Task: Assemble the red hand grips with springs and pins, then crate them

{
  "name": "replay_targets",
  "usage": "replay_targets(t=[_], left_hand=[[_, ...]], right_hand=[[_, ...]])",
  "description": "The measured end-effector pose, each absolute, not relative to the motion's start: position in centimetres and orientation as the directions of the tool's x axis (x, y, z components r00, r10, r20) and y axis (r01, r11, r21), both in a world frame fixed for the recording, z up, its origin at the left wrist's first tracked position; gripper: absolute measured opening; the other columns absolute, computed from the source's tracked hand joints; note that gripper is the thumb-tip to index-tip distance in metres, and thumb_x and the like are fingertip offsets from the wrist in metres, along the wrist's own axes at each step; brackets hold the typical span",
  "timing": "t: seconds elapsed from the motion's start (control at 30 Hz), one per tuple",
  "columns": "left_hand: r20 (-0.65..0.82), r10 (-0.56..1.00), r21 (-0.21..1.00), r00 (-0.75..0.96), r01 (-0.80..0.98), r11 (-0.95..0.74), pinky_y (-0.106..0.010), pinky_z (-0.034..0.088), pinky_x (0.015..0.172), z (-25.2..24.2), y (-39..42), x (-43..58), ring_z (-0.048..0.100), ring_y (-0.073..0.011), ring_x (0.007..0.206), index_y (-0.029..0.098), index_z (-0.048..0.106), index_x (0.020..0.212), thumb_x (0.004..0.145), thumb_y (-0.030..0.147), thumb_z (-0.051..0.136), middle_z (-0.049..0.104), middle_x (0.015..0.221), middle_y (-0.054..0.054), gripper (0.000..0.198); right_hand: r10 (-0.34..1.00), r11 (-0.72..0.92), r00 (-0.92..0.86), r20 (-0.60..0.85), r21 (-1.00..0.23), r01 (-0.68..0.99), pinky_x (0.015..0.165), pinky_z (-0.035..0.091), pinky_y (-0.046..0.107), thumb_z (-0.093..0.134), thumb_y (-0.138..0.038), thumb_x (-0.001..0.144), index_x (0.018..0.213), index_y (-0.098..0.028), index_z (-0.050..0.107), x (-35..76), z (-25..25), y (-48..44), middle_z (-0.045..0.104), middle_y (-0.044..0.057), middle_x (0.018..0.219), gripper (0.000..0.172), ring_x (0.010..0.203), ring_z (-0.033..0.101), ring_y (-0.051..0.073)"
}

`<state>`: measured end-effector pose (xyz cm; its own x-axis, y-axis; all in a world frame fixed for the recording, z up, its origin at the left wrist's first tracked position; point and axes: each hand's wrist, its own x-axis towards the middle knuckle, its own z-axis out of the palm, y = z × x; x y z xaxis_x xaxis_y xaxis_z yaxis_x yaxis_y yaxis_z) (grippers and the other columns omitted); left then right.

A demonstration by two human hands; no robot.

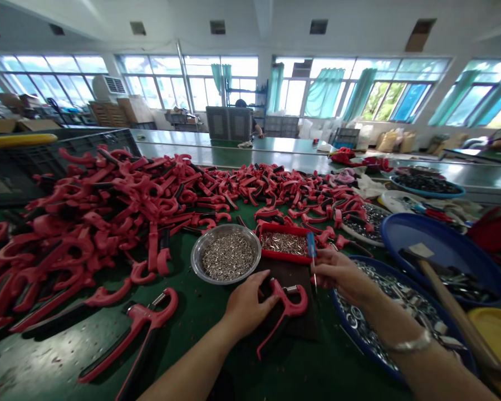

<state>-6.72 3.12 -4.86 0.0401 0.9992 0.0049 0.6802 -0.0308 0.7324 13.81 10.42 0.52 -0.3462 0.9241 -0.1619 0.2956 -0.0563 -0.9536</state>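
My left hand has its thumb and fingers closed at the left side of a red plier-like tool, which has a hooked jaw, a coil spring and a black grip. That tool lies over a dark flat block. Just right of it, my right hand pinches a thin screwdriver-like tool with a blue handle, handle up and metal shaft down. Beyond the hands sit a metal bowl of small silver pins and a red tray of similar pins. Another sprung red tool rests at the left.
A big heap of red handles covers the left and back of the green table. At right stand a blue basin of metal parts, another blue basin and a wooden-handled hammer. A dark crate stands at far left.
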Motion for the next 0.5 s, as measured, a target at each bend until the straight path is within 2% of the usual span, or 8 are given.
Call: replay_targets(t=[0.1,0.17,0.23,0.33,0.5], left_hand=[[0.014,0.999,0.731,0.051,0.681,-0.045,-0.029,0.045,0.074,-4.8,3.2,-6.7,0.058,-0.0141,0.073,0.019,0.044,0.125,0.074,0.045,0.053,0.052,0.123,-0.008,0.058],[0.024,0.998,0.724,0.051,0.688,-0.052,-0.03,0.046,0.076,-4.7,3.1,-6.7,0.058,-0.0138,0.073,0.019,0.045,0.124,0.076,0.044,0.051,0.05,0.125,-0.008,0.055],[0.026,0.998,0.715,0.052,0.697,-0.055,-0.03,0.046,0.078,-4.6,3.0,-6.6,0.058,-0.0135,0.074,0.019,0.044,0.125,0.078,0.043,0.049,0.048,0.127,-0.008,0.053],[0.015,0.997,0.699,0.069,0.713,-0.06,-0.032,0.045,0.081,-4.6,2.9,-6.7,0.058,-0.0148,0.077,0.019,0.042,0.127,0.08,0.042,0.045,0.046,0.129,-0.009,0.052],[0.045,0.994,0.685,0.097,0.721,-0.101,-0.034,0.041,0.09,-4.8,2.9,-6.8,0.054,-0.0204,0.102,0.018,0.042,0.128,0.082,0.041,0.043,0.045,0.131,-0.008,0.051]], right_hand=[[0.939,0.056,-0.344,-0.021,-0.976,0.212,0.052,0.05,0.026,0.056,-0.034,0.073,0.083,-0.018,0.049,12.5,-0.5,6.7,0.059,0.0,0.065,0.019,0.056,0.06,0.015],[0.943,0.213,-0.309,0.121,-0.935,0.284,0.065,0.051,0.031,0.051,-0.035,0.08,0.083,-0.018,0.05,11.8,-1.7,5.3,0.061,0.004,0.075,0.017,0.069,0.063,0.018],[0.933,0.323,-0.278,0.23,-0.876,0.357,0.071,0.05,0.032,0.048,-0.034,0.083,0.085,-0.019,0.051,11.4,-2.9,4.7,0.061,0.006,0.082,0.016,0.077,0.062,0.02],[0.924,0.362,-0.274,0.266,-0.836,0.412,0.073,0.049,0.033,0.045,-0.034,0.086,0.087,-0.02,0.05,11.3,-3.9,4.7,0.062,0.007,0.083,0.015,0.079,0.062,0.021],[0.923,0.376,-0.244,0.297,-0.825,0.421,0.074,0.05,0.034,0.045,-0.034,0.086,0.088,-0.02,0.047,11.6,-4.5,5.0,0.062,0.007,0.083,0.015,0.078,0.062,0.021]])
